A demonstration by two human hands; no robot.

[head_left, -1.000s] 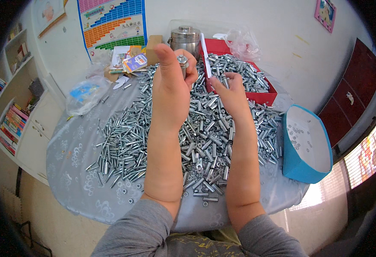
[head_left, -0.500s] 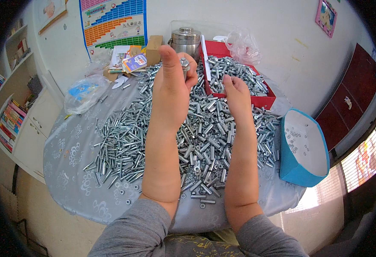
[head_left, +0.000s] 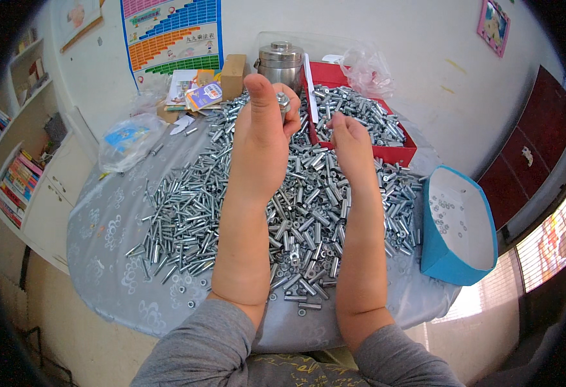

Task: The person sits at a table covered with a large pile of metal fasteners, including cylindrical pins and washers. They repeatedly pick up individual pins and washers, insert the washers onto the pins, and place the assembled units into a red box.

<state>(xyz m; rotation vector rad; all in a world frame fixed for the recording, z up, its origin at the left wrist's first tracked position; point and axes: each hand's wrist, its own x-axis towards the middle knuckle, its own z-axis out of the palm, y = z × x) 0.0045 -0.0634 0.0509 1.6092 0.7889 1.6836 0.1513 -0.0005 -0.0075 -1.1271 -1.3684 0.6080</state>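
Note:
My left hand is raised over the pile, thumb pointing up and fingers curled round a shiny metal bolt with a hex nut at its end. Most of that bolt is hidden by the fingers. To its right, my right hand is closed, thumb and fingertips together, in front of the red box. Whatever it may pinch cannot be made out. Below both hands spreads a big heap of loose metal bolts and sleeves. More metal sleeves fill the red box.
A blue box with a white inside holds several small nuts or washers at the right table edge. Behind the heap stand a steel pot and a small cardboard box. A plastic bag lies at the left.
My right hand has shifted slightly left, its thumb and fingertips now drawn together. My left hand, still round the bolt, has moved a little to the right and down.

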